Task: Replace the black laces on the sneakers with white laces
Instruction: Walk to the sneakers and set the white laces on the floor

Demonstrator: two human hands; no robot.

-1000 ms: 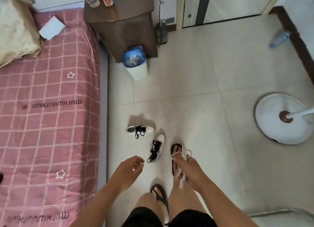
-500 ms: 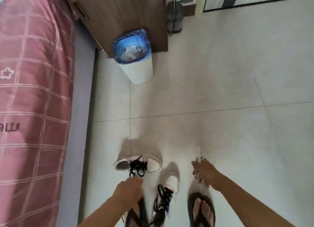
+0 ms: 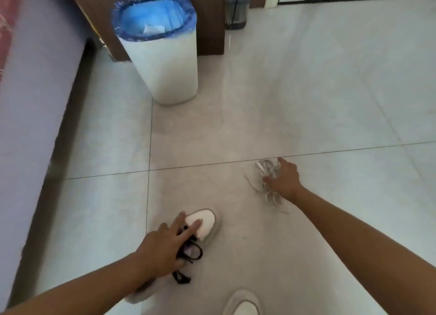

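Head view looked down on a tiled floor (image 3: 306, 102), where the left hand (image 3: 162, 248) lay over a white sneaker (image 3: 203, 225) whose black laces (image 3: 191, 252) were threaded and knotted. Its fingers (image 3: 192, 228) were straight and spread across the tongue and toe, touching the shoe without curling round it. A second sneaker (image 3: 241, 303) showed only its toe at the bottom edge, just beside the first. Off to the right, well apart from both shoes, the right hand (image 3: 283, 180) was down on a loose bundle of white laces (image 3: 269, 180) that rested on the floor; motion blur made it impossible to tell whether those fingers gripped the bundle or had let go of it. A white bin with a blue liner (image 3: 165, 55) stood farther off against a wooden cabinet (image 3: 207, 20), with the edge of a bed (image 3: 35, 102) on the left.

By the look of things, the task was at its very start: white laces being parked on the floor, the first sneaker being reached for, no black lace undone. The next move would probably call for a proper grip on that sneaker, lifting or steadying it, then finding the bow's free ends and pulling the knot open before drawing the lace out eyelet by eyelet. Both hands would likely be wanted for that.
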